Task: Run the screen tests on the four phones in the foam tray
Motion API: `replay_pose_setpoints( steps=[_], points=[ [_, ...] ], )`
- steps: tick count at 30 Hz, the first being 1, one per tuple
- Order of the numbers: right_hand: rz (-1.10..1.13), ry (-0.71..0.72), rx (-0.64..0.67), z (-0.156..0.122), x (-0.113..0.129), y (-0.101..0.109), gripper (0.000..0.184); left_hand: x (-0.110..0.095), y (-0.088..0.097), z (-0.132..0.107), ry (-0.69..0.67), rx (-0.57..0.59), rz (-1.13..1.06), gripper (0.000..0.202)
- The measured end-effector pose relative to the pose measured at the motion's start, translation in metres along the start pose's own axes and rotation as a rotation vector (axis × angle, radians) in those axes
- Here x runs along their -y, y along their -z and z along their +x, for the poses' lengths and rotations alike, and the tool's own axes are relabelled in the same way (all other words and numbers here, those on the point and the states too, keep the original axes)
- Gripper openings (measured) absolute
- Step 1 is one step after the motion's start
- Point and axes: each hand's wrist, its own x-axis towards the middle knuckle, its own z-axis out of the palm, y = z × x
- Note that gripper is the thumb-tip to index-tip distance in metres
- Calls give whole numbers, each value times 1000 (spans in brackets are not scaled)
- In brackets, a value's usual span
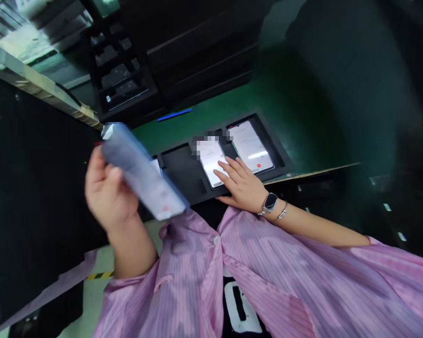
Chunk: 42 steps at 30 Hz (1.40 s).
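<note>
My left hand [109, 192] is closed around the upper end of a smartphone [144, 173], raised and tilted, its lit screen smeared by motion. My right hand [245, 185] lies flat with fingers apart, its fingertips over the lower part of a second smartphone [209, 157]; whether they press on it I cannot tell. That phone sits in a compartment of a black tray [183, 171], lit side up. To its right in the same tray is a third smartphone [250, 143], showing a white screen with a red dot. A sliver of another bright screen [156, 164] peeks out behind the held phone.
The tray lies on a green work surface [211, 105] near its front edge. Behind it are a blue pen [174, 115] and a stack of black compartment trays [127, 98] at the back left. A taped beam [49, 89] runs along the left side.
</note>
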Motion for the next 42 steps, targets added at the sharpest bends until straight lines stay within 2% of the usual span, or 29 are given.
replay_pose_setpoints(
  steps=[2, 4, 6, 8, 11, 14, 16, 19, 21, 23, 25, 27, 28, 30, 32, 38, 42],
  points=[
    [15, -3, -33, 1, 0, -3, 86, 35, -9, 14, 25, 31, 68, 65],
    [24, -5, -57, 0, 0, -6, 87, 66, -20, 21, 105, 149, 200, 66],
    [21, -5, -70, -1, 1, -7, 86, 86, -29, 22, 178, 291, 374, 62],
    [12, -7, -82, -3, 2, -7, 84, 90, -33, 17, 177, 426, 547, 58],
    [4, -9, -92, -5, 5, -5, 81, 70, -18, 0, -15, 511, 763, 56],
    [-3, -13, -95, -6, 8, -2, 81, 49, 22, -28, -254, 508, 932, 73],
    [2, -15, -95, -6, 9, -1, 81, 48, 51, -51, -302, 520, 1005, 89],
    [26, -10, -94, -5, 9, -2, 81, 69, 83, -83, -234, 472, 1039, 97],
    [59, -8, -107, -6, 6, -3, 81, 89, 91, -96, -202, 384, 1022, 96],
    [145, -27, -184, -8, 3, -4, 71, 105, 92, -102, -219, 305, 1004, 95],
    [249, -81, -306, -9, -1, -5, 47, 113, 89, -100, -268, 273, 993, 92],
    [312, -141, -403, -9, -2, -6, 25, 116, 86, -95, -321, 284, 982, 80],
    [322, -160, -422, -9, -2, -6, 21, 116, 86, -93, -344, 292, 982, 70],
    [331, -155, -421, -6, -1, -7, 19, 114, 85, -87, -372, 300, 1002, 48],
    [345, -133, -398, -3, -1, -6, 16, 112, 82, -83, -383, 295, 1051, 37],
    [329, -176, -315, -1, -9, 6, 20, 105, 67, -78, -370, 331, 1166, 34],
    [298, -222, -221, -2, -11, 12, 21, 106, 60, -76, -379, 293, 1140, 35]
  ],
)
